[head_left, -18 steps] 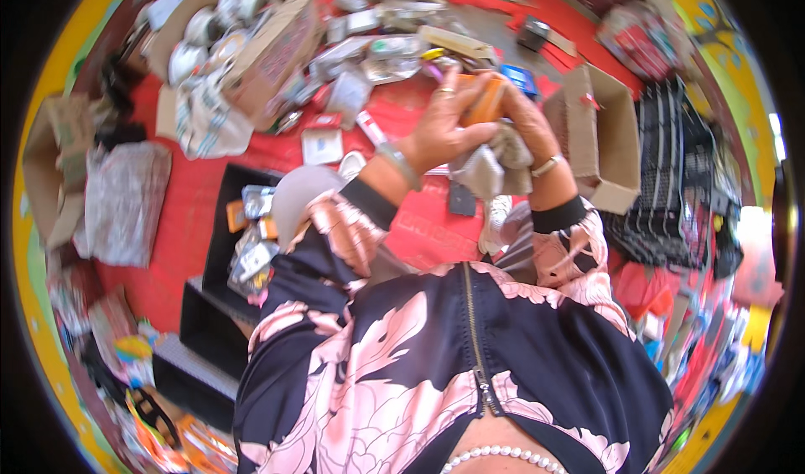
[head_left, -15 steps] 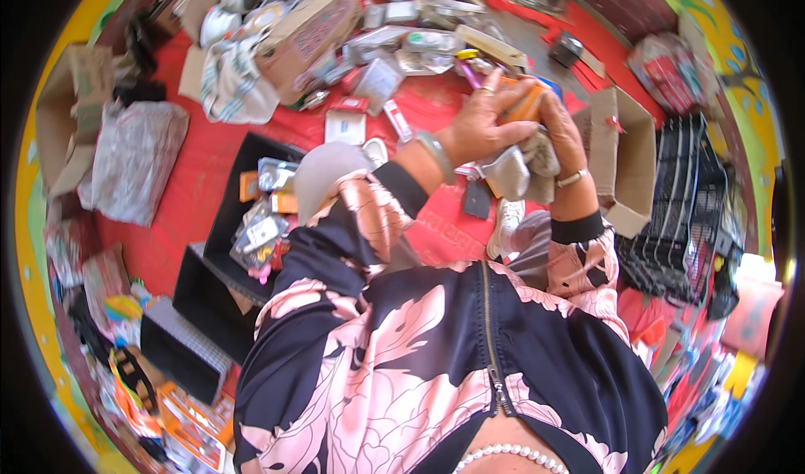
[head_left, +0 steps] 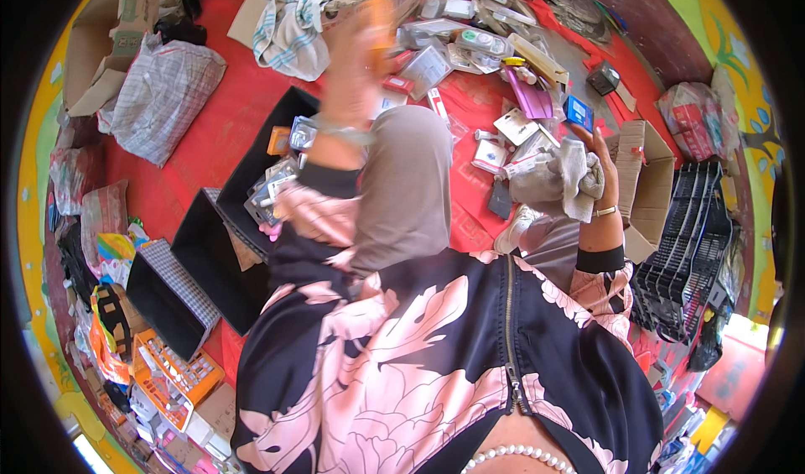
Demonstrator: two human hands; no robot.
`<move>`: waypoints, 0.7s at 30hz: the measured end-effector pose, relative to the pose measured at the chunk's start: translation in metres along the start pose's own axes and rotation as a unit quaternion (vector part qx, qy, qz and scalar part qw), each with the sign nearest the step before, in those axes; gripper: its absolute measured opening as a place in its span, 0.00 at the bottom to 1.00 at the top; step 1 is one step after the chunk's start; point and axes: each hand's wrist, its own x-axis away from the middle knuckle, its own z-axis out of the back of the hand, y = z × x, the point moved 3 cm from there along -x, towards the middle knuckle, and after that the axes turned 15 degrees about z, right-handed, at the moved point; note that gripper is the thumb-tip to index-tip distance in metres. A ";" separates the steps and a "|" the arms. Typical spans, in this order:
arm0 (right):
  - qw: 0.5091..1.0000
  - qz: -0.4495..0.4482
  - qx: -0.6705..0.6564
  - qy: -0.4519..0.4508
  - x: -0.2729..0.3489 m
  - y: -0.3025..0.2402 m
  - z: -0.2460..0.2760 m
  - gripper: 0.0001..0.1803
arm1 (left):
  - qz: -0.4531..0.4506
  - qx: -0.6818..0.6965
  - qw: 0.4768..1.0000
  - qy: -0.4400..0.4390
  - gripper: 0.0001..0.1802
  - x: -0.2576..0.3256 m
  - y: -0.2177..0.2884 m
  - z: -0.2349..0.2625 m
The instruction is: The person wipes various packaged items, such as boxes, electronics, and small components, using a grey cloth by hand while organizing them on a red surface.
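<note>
My left hand [head_left: 350, 75], smeared by motion, is raised at the upper middle with a small orange box [head_left: 379, 28] in its fingers. A grey cloth [head_left: 579, 179] hangs bunched in my right hand [head_left: 605, 168], on the right. Just past the right fingertips is a small blue packet [head_left: 579, 113]; I cannot tell whether they touch it. Below my left forearm, a black bin [head_left: 243, 176] holds several small packaged goods, among them an orange box [head_left: 279, 141]. Between my hands, white carded packets [head_left: 515, 127] and a dark flat piece [head_left: 501, 199] lie on the red floor covering.
Clear plastic packs [head_left: 482, 44] are heaped at the far middle, beside a purple pack [head_left: 530, 96]. An open carton [head_left: 650, 184] and black plastic crates [head_left: 683, 247] stand on the right. More black bins [head_left: 201, 264], a checked bag [head_left: 168, 96] and an orange basket [head_left: 172, 377] are on the left.
My left hand has left the right one and swung up and left with the orange box. My right hand has shifted slightly right and down, keeping the grey cloth.
</note>
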 end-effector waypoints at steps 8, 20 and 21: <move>0.982 -0.058 -0.177 0.036 0.007 0.014 0.071 0.20 | 0.133 -0.131 0.920 0.344 0.40 0.145 -0.055 0.279; 0.985 -0.072 -0.133 0.082 -0.007 0.027 0.057 0.23 | 0.080 -0.060 0.830 0.549 0.24 0.086 -0.069 0.279; 0.983 -0.085 -0.140 0.087 -0.008 0.029 0.051 0.25 | 0.043 -0.079 0.864 0.496 0.24 0.063 -0.071 0.269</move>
